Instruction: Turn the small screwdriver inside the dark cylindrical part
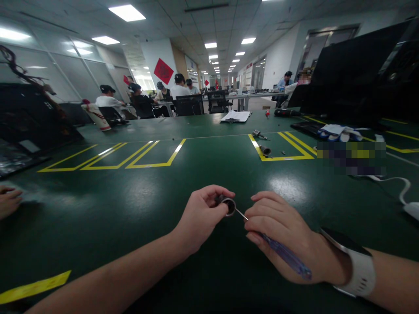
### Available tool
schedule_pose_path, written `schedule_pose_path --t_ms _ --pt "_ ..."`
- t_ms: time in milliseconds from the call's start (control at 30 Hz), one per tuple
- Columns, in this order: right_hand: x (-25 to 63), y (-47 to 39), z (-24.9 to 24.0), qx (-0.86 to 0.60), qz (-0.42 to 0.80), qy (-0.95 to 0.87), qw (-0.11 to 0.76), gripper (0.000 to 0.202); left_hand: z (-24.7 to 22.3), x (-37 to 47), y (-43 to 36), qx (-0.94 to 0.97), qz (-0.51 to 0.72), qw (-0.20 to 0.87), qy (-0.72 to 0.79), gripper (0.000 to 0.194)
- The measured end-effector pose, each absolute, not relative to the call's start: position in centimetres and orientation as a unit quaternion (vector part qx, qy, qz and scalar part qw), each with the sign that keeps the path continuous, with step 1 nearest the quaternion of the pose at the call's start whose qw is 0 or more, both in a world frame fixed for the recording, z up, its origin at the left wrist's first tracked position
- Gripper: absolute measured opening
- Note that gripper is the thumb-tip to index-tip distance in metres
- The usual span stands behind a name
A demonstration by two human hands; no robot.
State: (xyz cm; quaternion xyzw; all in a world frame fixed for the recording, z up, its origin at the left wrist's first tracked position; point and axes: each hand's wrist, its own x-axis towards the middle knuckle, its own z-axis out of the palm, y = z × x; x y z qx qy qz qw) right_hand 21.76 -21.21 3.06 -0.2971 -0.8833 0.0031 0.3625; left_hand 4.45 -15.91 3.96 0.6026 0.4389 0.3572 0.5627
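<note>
No text, label, brand, number or sign is legible.

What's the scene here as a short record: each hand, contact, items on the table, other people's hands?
left hand: pinching hollow metal cylinder
right hand: gripping screwdriver, translucent purplish handle
contact: shaft reaches cylinder's rim; touching unclear
table, beyond hands: second hollow metal piece, clipboard, white-and-blue gloves
other hands: one person's hand, left edge
</note>
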Motion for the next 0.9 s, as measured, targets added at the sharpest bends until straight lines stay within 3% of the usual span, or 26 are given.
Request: schedule_pose_path --t_ms 233,333,467,600,900 --pt "21.7 -21.4 3.2 -0.297 0.029 -0.875 0.382 0.012 4.0 4.4 -15.9 0.610 0.348 0.560 0.440 0.018" --pt "22.2 -21.5 3.5 -0.330 0.097 -0.828 0.443 0.012 3.9 4.4 -15.8 0.609 0.341 0.563 0.444 0.019" --pt "23.4 -20.9 4.1 -0.448 0.243 -0.712 0.483 0.028 3.8 4.3 -15.6 0.602 0.336 0.572 0.445 0.019" --pt "24.1 -19.8 4.4 -0.525 0.319 -0.674 0.411 0.032 3.7 4.4 -15.5 0.595 0.337 0.578 0.445 0.019" --pt "24.1 -19.2 4.2 -0.551 0.281 -0.713 0.329 0.032 3.7 4.3 -15.5 0.596 0.327 0.583 0.445 0.019"
